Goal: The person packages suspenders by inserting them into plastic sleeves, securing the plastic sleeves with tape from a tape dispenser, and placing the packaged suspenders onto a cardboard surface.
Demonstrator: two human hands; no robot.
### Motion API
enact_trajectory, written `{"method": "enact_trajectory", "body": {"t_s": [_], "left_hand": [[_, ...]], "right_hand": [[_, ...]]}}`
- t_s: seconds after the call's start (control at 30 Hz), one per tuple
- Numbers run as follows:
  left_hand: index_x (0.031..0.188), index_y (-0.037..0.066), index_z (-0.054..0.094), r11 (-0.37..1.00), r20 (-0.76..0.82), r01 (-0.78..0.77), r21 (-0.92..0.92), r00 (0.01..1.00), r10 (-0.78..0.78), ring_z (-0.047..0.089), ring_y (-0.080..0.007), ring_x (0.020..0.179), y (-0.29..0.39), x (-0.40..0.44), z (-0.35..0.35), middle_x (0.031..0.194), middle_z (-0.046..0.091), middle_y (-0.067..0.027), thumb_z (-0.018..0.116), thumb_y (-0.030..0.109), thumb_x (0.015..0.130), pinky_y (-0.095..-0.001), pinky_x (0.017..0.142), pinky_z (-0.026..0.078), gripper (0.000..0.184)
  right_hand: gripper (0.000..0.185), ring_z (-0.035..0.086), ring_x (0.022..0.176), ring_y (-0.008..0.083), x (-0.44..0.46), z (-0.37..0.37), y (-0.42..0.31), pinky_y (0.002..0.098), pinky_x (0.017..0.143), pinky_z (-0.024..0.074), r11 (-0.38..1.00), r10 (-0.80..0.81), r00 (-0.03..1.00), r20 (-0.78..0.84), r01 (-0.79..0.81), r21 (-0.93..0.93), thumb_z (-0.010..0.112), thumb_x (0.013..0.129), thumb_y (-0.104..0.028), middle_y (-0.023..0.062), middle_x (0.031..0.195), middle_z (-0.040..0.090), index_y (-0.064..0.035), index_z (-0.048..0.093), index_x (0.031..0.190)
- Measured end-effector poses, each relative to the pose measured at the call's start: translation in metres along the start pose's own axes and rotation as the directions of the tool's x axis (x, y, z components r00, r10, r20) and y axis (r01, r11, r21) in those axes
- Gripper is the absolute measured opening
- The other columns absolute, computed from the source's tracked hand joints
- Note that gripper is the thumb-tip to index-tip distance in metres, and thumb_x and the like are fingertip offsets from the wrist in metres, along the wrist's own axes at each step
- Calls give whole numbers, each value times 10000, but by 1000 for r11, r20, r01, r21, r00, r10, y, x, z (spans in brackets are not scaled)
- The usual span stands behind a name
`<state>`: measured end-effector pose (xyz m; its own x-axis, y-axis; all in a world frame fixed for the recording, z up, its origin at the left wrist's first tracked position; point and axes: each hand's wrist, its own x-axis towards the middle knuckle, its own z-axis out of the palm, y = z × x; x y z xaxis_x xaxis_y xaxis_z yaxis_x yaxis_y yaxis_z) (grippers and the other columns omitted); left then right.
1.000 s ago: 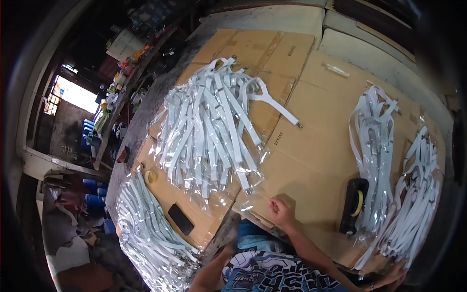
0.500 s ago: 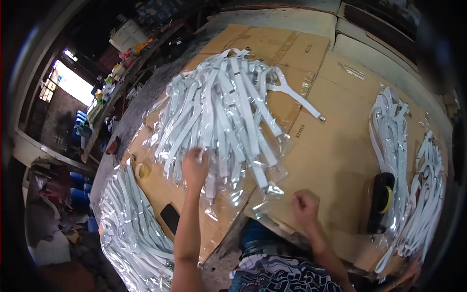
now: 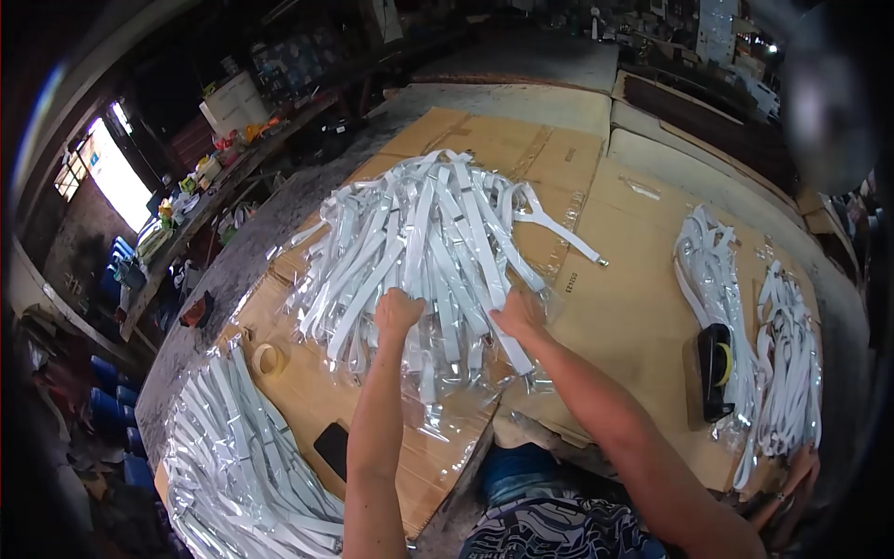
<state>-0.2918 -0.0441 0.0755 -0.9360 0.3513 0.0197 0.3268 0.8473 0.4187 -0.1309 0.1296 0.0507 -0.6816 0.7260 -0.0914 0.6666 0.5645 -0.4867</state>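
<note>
A big pile of white suspenders (image 3: pixel 434 233) in clear plastic sleeves fans out on the cardboard, strap ends towards me. My left hand (image 3: pixel 399 312) is closed on straps at the near middle of the pile. To its right, my right hand (image 3: pixel 520 313) has its fingers closed at the edge of a long white strap. The fingertips of both hands are partly hidden. One Y-shaped suspender end (image 3: pixel 557 225) with a metal clip sticks out on the pile's right side.
Flattened cardboard (image 3: pixel 615 345) covers the table. At left lie a second suspender bundle (image 3: pixel 233 456), a tape roll (image 3: pixel 269 360) and a dark phone (image 3: pixel 331 449). At right, a black tape dispenser (image 3: pixel 715 373) rests against more bundles (image 3: pixel 787 363); another person's hand (image 3: pixel 803 466) is beside them.
My right hand has moved from the near table edge up and left onto the pile. My left hand has shifted slightly right along the straps. The camera view has tilted up.
</note>
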Motion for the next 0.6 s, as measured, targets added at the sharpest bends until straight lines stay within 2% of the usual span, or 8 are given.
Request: {"method": "enact_trajectory", "body": {"t_s": [0.1,0.13,0.23,0.3,0.37,0.5,0.57,0.6], "left_hand": [[846,-14,673,975,166,59,-214,986,-23,673,-339,769,-13,28,5,855,687,-199,668,267,726,-423,688,524,306],[839,-6,668,903,223,99,-419,975,-3,654,-307,734,-13,33,0,836,678,-174,652,252,753,-403,655,509,272],[857,39,640,425,347,265,-866,929,129,565,-167,643,6,42,-23,792,624,-72,569,170,866,-317,545,436,149],[916,38,605,251,288,238,-938,939,188,545,-159,633,37,38,-55,772,585,-54,563,171,881,-319,579,460,144],[952,38,581,141,242,212,-967,937,252,552,-157,658,62,28,-79,797,582,-51,552,171,895,-311,616,478,148],[974,38,567,108,206,177,-978,881,427,605,-160,748,94,-14,-74,901,631,-73,537,175,907,-281,675,496,155],[988,32,568,118,258,230,-966,837,483,616,-156,765,102,-61,-53,903,639,-77,538,179,908,-277,685,496,171],[999,26,570,133,319,292,-947,812,490,618,-153,767,100,-87,-42,887,639,-76,540,181,907,-278,684,495,182]], "right_hand": [[458,655,952,348,15,-3,4,432,812,520,982,41,996,77,-54,183,726,727,-273,225,1015,665,35,632,1053],[458,657,929,355,22,-3,8,437,794,521,960,44,993,112,-73,272,718,729,-259,238,993,662,51,622,1052],[411,675,807,283,69,2,14,398,668,533,869,58,996,-70,-16,494,678,729,-166,190,917,674,58,607,1066],[319,671,701,232,95,-47,11,358,582,522,707,12,982,187,-141,693,660,726,-163,175,903,685,39,633,971],[262,598,551,173,72,-122,-7,316,481,468,602,17,1000,-13,0,798,643,732,-114,119,726,640,45,598,935],[209,554,527,144,16,-224,18,300,473,427,532,-29,986,-165,154,832,587,743,-37,86,672,586,34,557,937],[219,530,518,121,-22,-240,59,289,448,399,741,-43,982,-183,154,654,569,769,-53,63,691,586,-3,559,982],[217,534,530,120,-40,-235,85,286,469,406,750,-33,976,-217,168,640,570,763,-52,56,682,579,-6,563,974]]}}
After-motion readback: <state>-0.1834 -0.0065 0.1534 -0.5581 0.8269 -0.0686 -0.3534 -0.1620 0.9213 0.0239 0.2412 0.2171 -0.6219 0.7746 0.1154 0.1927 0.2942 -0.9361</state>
